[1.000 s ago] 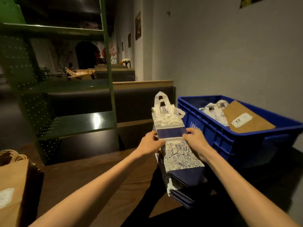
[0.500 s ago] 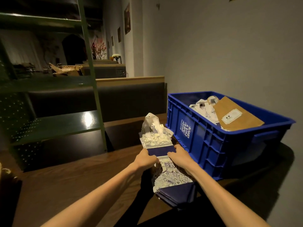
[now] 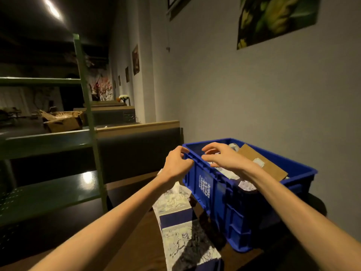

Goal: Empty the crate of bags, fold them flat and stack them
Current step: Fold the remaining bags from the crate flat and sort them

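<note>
Dim wooden table (image 3: 136,249): both hands, left (image 3: 176,165) and right (image 3: 224,157), empty with fingers apart above blue crate (image 3: 224,202); hasty reaching risks nudging folded stack (image 3: 185,227) beside crate

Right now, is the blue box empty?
No. The blue crate holds a brown paper bag and white patterned bags.

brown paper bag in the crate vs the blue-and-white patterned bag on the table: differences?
The plain brown paper bag with a white label lies inside the blue plastic crate; the blue-and-white patterned bag lies outside it on the wooden table. The brown one is propped on the crate's contents; the patterned one tops the stack. Both look folded flat, and neither hand touches either.
</note>
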Action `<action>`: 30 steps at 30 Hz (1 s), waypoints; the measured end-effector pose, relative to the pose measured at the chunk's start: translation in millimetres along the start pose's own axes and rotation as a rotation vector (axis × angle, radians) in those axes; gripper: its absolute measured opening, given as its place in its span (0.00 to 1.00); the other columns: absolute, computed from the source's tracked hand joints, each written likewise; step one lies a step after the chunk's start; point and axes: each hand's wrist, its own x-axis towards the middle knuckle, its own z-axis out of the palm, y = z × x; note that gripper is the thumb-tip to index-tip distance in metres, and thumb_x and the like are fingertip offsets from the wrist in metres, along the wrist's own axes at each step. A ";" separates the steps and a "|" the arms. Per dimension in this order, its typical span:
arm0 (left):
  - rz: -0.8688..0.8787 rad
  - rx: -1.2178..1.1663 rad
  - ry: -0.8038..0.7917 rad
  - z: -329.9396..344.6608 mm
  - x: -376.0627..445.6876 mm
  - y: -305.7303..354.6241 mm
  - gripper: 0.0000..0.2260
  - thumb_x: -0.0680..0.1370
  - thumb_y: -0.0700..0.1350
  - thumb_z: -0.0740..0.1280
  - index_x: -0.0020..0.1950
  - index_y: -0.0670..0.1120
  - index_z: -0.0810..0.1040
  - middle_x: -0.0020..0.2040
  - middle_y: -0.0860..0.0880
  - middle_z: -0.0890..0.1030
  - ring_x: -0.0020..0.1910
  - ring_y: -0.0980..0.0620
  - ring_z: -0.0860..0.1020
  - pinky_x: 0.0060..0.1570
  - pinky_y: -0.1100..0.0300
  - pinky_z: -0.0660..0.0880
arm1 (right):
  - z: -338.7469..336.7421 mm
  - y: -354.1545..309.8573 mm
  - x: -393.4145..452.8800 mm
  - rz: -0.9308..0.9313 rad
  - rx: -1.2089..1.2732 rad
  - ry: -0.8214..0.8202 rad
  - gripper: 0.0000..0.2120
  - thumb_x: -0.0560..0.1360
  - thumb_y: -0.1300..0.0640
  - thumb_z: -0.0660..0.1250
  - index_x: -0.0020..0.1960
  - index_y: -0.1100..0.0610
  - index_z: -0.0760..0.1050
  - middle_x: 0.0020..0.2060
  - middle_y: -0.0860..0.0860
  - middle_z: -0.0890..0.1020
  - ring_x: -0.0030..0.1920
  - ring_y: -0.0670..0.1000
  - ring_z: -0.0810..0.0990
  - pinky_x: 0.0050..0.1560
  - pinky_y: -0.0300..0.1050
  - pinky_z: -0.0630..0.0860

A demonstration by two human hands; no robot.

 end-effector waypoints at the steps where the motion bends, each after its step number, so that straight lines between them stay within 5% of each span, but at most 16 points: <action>1: 0.016 -0.012 -0.006 2.7 6.8 6.3 0.15 0.76 0.38 0.67 0.61 0.48 0.74 0.54 0.48 0.78 0.48 0.55 0.78 0.40 0.62 0.78 | -14.0 3.1 3.3 0.026 0.016 0.024 0.16 0.77 0.57 0.70 0.64 0.55 0.75 0.58 0.52 0.80 0.58 0.51 0.80 0.62 0.53 0.78; 4: 0.018 -0.012 -0.042 16.3 27.6 19.1 0.13 0.73 0.38 0.67 0.56 0.50 0.78 0.54 0.46 0.80 0.53 0.48 0.80 0.55 0.50 0.79 | -54.9 22.4 14.2 0.091 0.017 0.091 0.14 0.77 0.55 0.70 0.62 0.53 0.76 0.59 0.51 0.80 0.58 0.49 0.80 0.61 0.52 0.79; 9: 0.033 -0.069 -0.103 54.2 58.1 27.5 0.15 0.73 0.35 0.67 0.59 0.45 0.78 0.46 0.47 0.82 0.46 0.54 0.80 0.41 0.65 0.75 | -101.4 60.5 22.3 0.228 -0.099 0.128 0.15 0.79 0.54 0.69 0.63 0.55 0.74 0.61 0.56 0.78 0.64 0.60 0.78 0.64 0.56 0.77; 12: 0.018 -0.104 -0.114 79.6 77.1 26.7 0.15 0.73 0.34 0.67 0.59 0.45 0.79 0.45 0.49 0.83 0.46 0.53 0.80 0.47 0.60 0.78 | -109.6 81.3 35.3 0.325 -0.183 0.094 0.09 0.80 0.55 0.67 0.59 0.54 0.74 0.63 0.56 0.77 0.64 0.58 0.77 0.63 0.53 0.76; 16: 0.005 -0.153 -0.162 110.8 97.7 24.2 0.13 0.76 0.33 0.65 0.57 0.46 0.79 0.47 0.49 0.82 0.48 0.50 0.81 0.54 0.51 0.79 | -109.5 106.8 62.1 0.405 -0.293 0.024 0.18 0.80 0.55 0.66 0.67 0.59 0.70 0.61 0.55 0.75 0.61 0.54 0.76 0.61 0.49 0.75; 21: 0.028 -0.068 -0.225 127.7 114.6 7.2 0.16 0.74 0.31 0.65 0.58 0.45 0.78 0.49 0.47 0.80 0.46 0.48 0.82 0.45 0.53 0.83 | -107.6 132.7 104.1 0.484 -0.384 -0.084 0.14 0.79 0.55 0.67 0.62 0.59 0.70 0.53 0.55 0.74 0.49 0.51 0.76 0.47 0.44 0.77; 26: 0.089 0.009 -0.173 135.2 118.2 -5.9 0.15 0.75 0.31 0.63 0.59 0.42 0.78 0.50 0.47 0.80 0.43 0.50 0.84 0.35 0.57 0.83 | -92.1 166.4 127.8 0.581 -0.461 -0.259 0.18 0.77 0.51 0.71 0.60 0.62 0.75 0.46 0.54 0.78 0.43 0.51 0.78 0.46 0.45 0.77; 30: 0.132 0.062 -0.150 138.6 118.6 -10.2 0.13 0.75 0.32 0.64 0.57 0.42 0.79 0.48 0.48 0.81 0.40 0.51 0.84 0.33 0.58 0.82 | -81.0 176.2 130.1 0.490 -0.607 -0.343 0.29 0.70 0.45 0.77 0.64 0.60 0.75 0.57 0.52 0.80 0.57 0.54 0.79 0.60 0.51 0.76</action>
